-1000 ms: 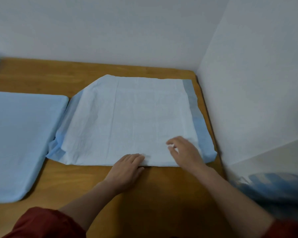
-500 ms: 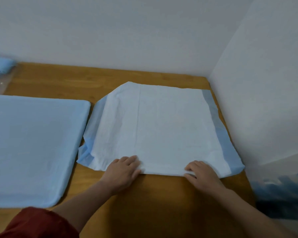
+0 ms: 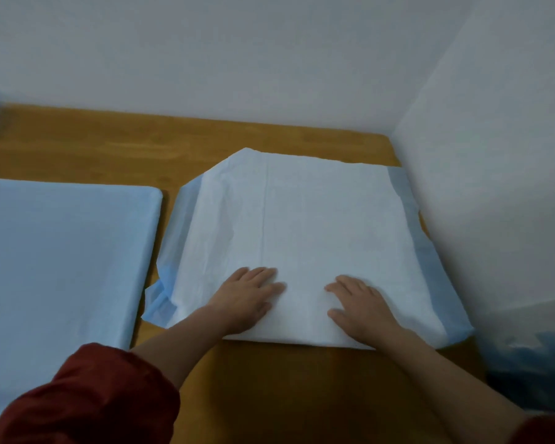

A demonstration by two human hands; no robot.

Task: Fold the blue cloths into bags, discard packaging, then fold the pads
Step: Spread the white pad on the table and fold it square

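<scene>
Pad [image 3: 302, 219] is sitting on the table [image 3: 269, 395] right of the blue stack [image 3: 61, 267], and we're pressing left hand [image 3: 247, 299] then right hand [image 3: 362, 309] flat on its near edge, fingers straight, gripping nothing. Rest of it is stretching straight ahead of both hands; maybe a bag [image 3: 532, 357] blurring out far right.

Centre frame, my left hand [image 3: 247, 299] and right hand [image 3: 362, 306] rest on the white blue-edged paper pad [image 3: 302, 219] on the brown wooden table [image 3: 109, 149]; a light blue rectangular cloth stack [image 3: 61, 267] lies at left.

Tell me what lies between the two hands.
Head view: only bare white pad lies between the left hand and right hand, both flat on it.
</scene>
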